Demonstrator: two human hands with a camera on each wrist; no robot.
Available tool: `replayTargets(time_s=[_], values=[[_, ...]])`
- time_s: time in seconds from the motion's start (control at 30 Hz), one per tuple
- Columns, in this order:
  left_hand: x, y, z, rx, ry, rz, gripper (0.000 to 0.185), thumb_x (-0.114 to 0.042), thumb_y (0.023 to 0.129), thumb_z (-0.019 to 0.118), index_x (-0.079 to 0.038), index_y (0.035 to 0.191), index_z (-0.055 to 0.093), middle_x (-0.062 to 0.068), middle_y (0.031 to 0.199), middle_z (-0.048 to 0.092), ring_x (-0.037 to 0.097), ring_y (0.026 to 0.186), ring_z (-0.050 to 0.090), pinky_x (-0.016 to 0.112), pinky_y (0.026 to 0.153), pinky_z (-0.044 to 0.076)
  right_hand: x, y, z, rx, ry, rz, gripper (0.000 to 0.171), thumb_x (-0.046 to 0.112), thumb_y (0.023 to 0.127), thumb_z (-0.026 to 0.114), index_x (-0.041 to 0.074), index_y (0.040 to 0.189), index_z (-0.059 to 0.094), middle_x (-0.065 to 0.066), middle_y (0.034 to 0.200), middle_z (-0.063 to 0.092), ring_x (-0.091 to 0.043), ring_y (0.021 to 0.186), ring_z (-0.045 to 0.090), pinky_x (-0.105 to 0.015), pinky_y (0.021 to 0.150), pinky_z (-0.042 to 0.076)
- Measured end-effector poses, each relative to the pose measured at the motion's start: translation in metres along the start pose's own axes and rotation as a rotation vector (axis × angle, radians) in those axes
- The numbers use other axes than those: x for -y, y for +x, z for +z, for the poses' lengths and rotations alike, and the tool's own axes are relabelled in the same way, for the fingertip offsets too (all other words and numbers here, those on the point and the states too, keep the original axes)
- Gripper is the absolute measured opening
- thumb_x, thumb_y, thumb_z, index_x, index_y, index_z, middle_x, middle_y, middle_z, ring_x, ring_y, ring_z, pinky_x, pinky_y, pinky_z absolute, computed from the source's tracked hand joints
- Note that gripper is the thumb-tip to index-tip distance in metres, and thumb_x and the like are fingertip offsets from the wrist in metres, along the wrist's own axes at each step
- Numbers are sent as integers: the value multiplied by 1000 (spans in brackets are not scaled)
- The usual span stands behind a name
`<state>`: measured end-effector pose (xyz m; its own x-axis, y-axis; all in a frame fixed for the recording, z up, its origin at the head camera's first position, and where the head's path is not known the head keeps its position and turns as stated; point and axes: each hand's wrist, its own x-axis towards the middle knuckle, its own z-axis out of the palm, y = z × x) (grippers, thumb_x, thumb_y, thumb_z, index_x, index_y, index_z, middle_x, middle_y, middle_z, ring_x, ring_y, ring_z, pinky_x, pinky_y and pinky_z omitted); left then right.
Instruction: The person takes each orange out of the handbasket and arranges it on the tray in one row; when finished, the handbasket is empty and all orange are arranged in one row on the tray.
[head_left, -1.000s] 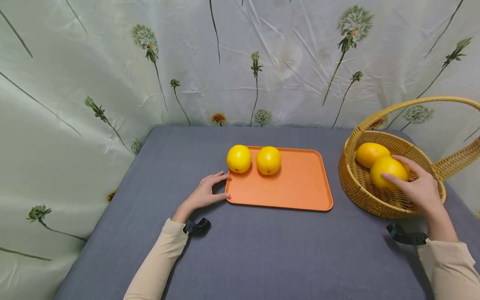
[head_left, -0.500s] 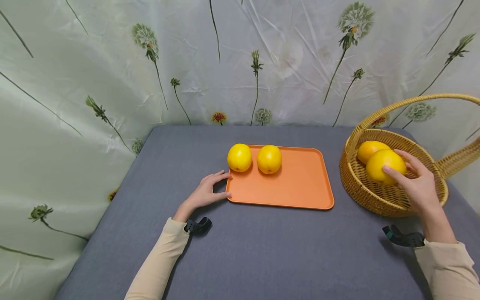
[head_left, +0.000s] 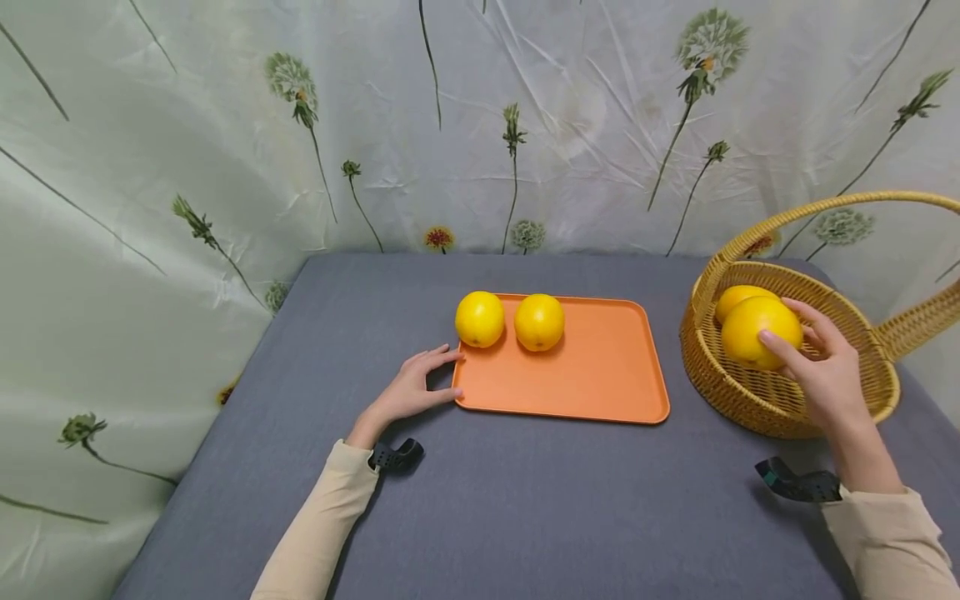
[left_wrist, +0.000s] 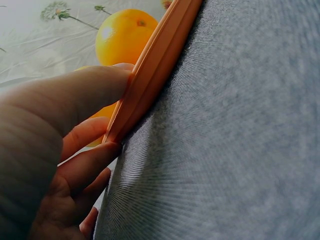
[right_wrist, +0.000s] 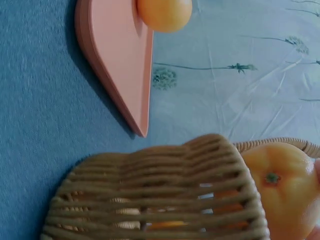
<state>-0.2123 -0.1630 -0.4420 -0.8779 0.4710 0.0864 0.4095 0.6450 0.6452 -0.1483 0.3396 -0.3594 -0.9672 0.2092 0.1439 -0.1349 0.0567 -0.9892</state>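
- We note the right hand (head_left: 821, 375) above the near part of the wicker basket (head_left: 742, 400), fingers curled round an orange (head_left: 759, 332); thumb on the near face, index over the top
- The held orange sits at about rim height of the basket, over its left half; in the right wrist view the same fruit (right_wrist: 282, 187) shows behind the woven wall (right_wrist: 160, 200), stem end facing the camera
- A second orange in the basket (head_left: 731, 296) lies just behind the held one, partly hidden by it
- The basket stands on the grey tablecloth (head_left: 525, 508) at the right, near the orange tray (head_left: 600, 375) but apart from it; its arched handle (head_left: 847, 200) rises at the back
- The left hand (head_left: 412, 387) rests on the cloth at the tray's near left corner, fingers spread loosely; thumb and index tip touch the rim
- In the left wrist view the fingers (left_wrist: 85, 95) press against the tray edge (left_wrist: 155, 65); we cannot tell whether they hook under it
- Two yellow fruits stand on the tray's far left part: the left fruit (head_left: 479, 318) and the right fruit (head_left: 538, 322), just beside each other, whether touching we cannot tell
- A flower-print sheet (head_left: 225, 125) hangs behind and to the left of the table
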Motion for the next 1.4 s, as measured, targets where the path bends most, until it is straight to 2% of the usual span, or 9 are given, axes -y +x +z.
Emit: replayTargets(time_s=[0.13, 0.6, 1.07, 1.4], values=[[0, -1, 0, -2, -2, -1, 61, -30, 80, 73, -13, 134, 52, 17, 145, 43, 37, 139, 34, 59, 114, 20, -3, -1, 6, 8, 76, -36, 50, -2, 88, 58, 21, 133, 52, 7, 106, 48, 3, 79, 61, -14, 55, 53], [1, 1, 1, -3, -8, 3, 61, -30, 79, 74, -12, 134, 53, 17, 145, 44, 36, 139, 34, 59, 113, 20, -4, -4, 20, 22, 64, -93, 51, 0, 88, 59, 20, 134, 51, 9, 106, 53, 3, 78, 63, -13, 54, 51], [0, -1, 2, -17, -8, 24, 60, -27, 79, 74, -10, 133, 53, 18, 144, 45, 37, 138, 36, 60, 112, 22, 2, -7, 34, 33, 182, -178, 53, -10, 86, 54, 11, 135, 50, 4, 109, 58, -2, 81, 67, -16, 58, 55], [0, -1, 1, -18, -15, 33, 60, -27, 79, 74, -10, 133, 53, 17, 144, 46, 36, 138, 36, 60, 112, 23, 9, -10, 49, 57, 164, -197, 52, -11, 87, 54, 10, 134, 51, 4, 112, 59, -3, 79, 66, -14, 61, 55]])
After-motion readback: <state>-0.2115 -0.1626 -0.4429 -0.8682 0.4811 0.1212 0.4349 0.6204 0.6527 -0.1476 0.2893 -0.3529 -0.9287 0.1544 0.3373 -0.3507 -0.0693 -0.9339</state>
